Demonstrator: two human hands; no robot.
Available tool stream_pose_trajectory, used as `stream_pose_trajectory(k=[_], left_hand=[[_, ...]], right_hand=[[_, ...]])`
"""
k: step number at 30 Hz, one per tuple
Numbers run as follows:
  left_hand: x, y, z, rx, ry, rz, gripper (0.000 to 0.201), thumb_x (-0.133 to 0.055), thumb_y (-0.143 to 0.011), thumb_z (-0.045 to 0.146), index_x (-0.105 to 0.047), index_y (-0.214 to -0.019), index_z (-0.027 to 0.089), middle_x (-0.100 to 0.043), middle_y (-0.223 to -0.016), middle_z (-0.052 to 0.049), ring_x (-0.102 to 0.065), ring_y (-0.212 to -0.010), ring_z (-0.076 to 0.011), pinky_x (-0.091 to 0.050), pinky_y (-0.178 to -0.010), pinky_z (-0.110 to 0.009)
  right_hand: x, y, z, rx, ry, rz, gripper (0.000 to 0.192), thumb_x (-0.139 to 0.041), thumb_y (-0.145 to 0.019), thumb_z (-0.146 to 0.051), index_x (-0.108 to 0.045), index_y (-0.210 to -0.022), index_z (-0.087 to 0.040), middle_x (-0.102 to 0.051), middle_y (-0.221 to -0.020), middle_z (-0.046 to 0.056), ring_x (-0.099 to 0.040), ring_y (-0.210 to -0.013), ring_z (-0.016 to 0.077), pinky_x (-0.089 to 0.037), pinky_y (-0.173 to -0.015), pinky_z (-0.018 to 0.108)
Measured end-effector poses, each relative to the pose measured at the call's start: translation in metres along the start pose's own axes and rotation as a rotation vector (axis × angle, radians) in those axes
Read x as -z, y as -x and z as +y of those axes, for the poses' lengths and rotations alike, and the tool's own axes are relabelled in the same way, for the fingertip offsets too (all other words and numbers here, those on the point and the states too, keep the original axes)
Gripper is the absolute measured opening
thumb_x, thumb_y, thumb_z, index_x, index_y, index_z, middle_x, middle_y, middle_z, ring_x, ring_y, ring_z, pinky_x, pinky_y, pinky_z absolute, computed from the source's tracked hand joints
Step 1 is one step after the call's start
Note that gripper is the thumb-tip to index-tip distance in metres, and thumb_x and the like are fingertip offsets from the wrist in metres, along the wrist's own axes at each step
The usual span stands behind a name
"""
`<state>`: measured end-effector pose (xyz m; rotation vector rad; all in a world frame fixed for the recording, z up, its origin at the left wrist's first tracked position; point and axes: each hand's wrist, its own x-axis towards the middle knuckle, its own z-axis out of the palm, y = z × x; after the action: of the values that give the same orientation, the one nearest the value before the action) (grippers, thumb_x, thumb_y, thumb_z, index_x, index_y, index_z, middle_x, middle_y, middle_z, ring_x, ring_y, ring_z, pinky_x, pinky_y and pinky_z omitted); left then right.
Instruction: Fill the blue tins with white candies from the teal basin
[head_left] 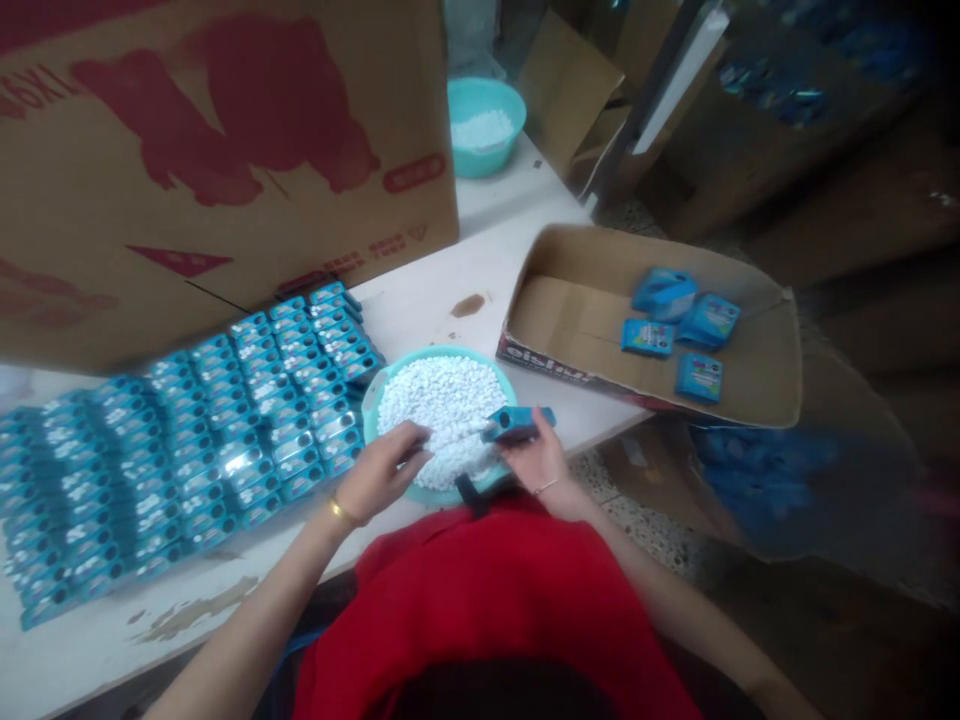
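Note:
A teal bowl (pixel 373 400) full of small white pellets (pixel 446 400) sits at the near edge of the white table (pixel 420 290). My left hand (pixel 382 465) reaches into the bowl's near side, fingertips pinched among the pellets. My right hand (pixel 536 455) holds a small blue box (pixel 517 424) just above the bowl's right rim. Rows of the same blue boxes (pixel 187 440) lie packed side by side on the table to the left of the bowl.
A shallow cardboard tray (pixel 570 310) with several blue boxes (pixel 679 320) juts off the table's right edge. A big printed carton (pixel 217 150) stands behind the rows. A second teal bowl (pixel 484 125) of pellets is at the back. More cartons stand on the floor at right.

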<state>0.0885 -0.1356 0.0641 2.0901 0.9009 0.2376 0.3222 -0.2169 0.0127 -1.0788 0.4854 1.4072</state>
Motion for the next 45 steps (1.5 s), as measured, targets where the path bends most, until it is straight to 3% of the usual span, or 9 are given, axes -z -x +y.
stream_pose_trajectory(k=[5,15,25,28,31,33,36,41,45], left_hand=[[0.018,-0.012,0.015,-0.06,-0.14,-0.096,0.022,-0.042,-0.092,0.032,-0.053,-0.104,0.018,-0.06,-0.094,-0.006,-0.056,-0.081,-0.0155,-0.045,-0.073,-0.029],[0.039,-0.028,0.066,0.025,-0.632,-0.256,0.02,-0.037,-0.09,0.026,-0.055,-0.093,0.018,-0.058,-0.087,-0.008,-0.057,-0.072,-0.0187,-0.042,-0.057,-0.028],[0.039,-0.02,0.084,-0.066,-0.671,-0.176,0.026,-0.033,-0.088,0.012,-0.058,-0.087,0.019,-0.054,-0.079,-0.008,-0.051,-0.073,-0.0195,-0.044,-0.062,-0.031],[0.04,-0.012,0.062,-0.037,-0.676,-0.103,0.023,-0.035,-0.092,0.021,-0.058,-0.094,0.019,-0.055,-0.084,-0.007,-0.052,-0.077,-0.0192,-0.044,-0.064,-0.03],[0.027,-0.002,0.012,0.16,-0.609,-0.063,0.021,-0.039,-0.091,0.027,-0.057,-0.101,0.019,-0.056,-0.094,-0.007,-0.054,-0.086,-0.0199,-0.044,-0.068,-0.029],[0.004,0.0,-0.026,0.343,-0.506,-0.112,0.015,-0.044,-0.088,0.022,-0.057,-0.094,0.018,-0.057,-0.093,-0.007,-0.055,-0.088,-0.0206,-0.044,-0.07,-0.029],[-0.046,-0.008,-0.065,0.392,-0.419,-0.111,0.014,-0.046,-0.087,0.019,-0.057,-0.095,0.018,-0.058,-0.096,-0.009,-0.057,-0.091,-0.0222,-0.045,-0.074,-0.032],[-0.118,-0.036,-0.074,0.339,-0.246,-0.037,0.022,-0.041,-0.09,0.021,-0.053,-0.108,0.019,-0.059,-0.109,-0.01,-0.056,-0.101,-0.0208,-0.044,-0.087,-0.033],[-0.111,-0.03,-0.071,0.281,-0.118,0.001,0.022,-0.044,-0.089,0.026,-0.053,-0.109,0.018,-0.061,-0.102,-0.008,-0.059,-0.092,-0.0188,-0.046,-0.085,-0.032]], right_hand=[[-0.011,-0.001,0.013,-0.038,0.012,-0.092,0.037,-0.072,-0.073,-0.042,-0.062,-0.1,-0.02,-0.067,-0.084,0.004,-0.064,-0.077,0.0196,-0.057,-0.063,0.032],[-0.011,-0.005,0.028,-0.073,0.031,-0.093,0.032,-0.072,-0.072,-0.044,-0.062,-0.09,-0.02,-0.065,-0.077,0.003,-0.063,-0.074,0.0186,-0.056,-0.063,0.032],[-0.011,-0.004,0.029,-0.067,0.053,-0.092,0.03,-0.071,-0.074,-0.046,-0.062,-0.088,-0.02,-0.065,-0.077,0.002,-0.062,-0.074,0.0179,-0.056,-0.064,0.032],[-0.007,-0.004,0.025,-0.046,0.058,-0.089,0.03,-0.072,-0.073,-0.044,-0.062,-0.089,-0.021,-0.066,-0.078,0.002,-0.062,-0.073,0.0183,-0.057,-0.064,0.032],[0.001,-0.002,0.016,-0.011,0.033,-0.075,0.03,-0.073,-0.072,-0.041,-0.062,-0.09,-0.02,-0.066,-0.079,0.003,-0.063,-0.075,0.0193,-0.057,-0.065,0.033],[0.007,-0.001,0.008,0.018,0.006,-0.042,0.028,-0.073,-0.072,-0.039,-0.061,-0.088,-0.02,-0.066,-0.079,0.003,-0.063,-0.076,0.0194,-0.058,-0.066,0.034],[0.014,-0.001,-0.004,0.06,-0.016,-0.001,0.026,-0.073,-0.072,-0.036,-0.06,-0.087,-0.02,-0.066,-0.079,0.004,-0.063,-0.077,0.0194,-0.059,-0.068,0.034],[0.022,-0.002,-0.014,0.091,-0.028,0.0,0.027,-0.073,-0.072,-0.039,-0.059,-0.087,-0.022,-0.065,-0.08,0.003,-0.064,-0.08,0.0204,-0.059,-0.069,0.036],[0.025,-0.001,-0.016,0.104,-0.027,0.007,0.029,-0.074,-0.071,-0.041,-0.06,-0.088,-0.021,-0.066,-0.08,0.004,-0.064,-0.08,0.021,-0.059,-0.069,0.036]])
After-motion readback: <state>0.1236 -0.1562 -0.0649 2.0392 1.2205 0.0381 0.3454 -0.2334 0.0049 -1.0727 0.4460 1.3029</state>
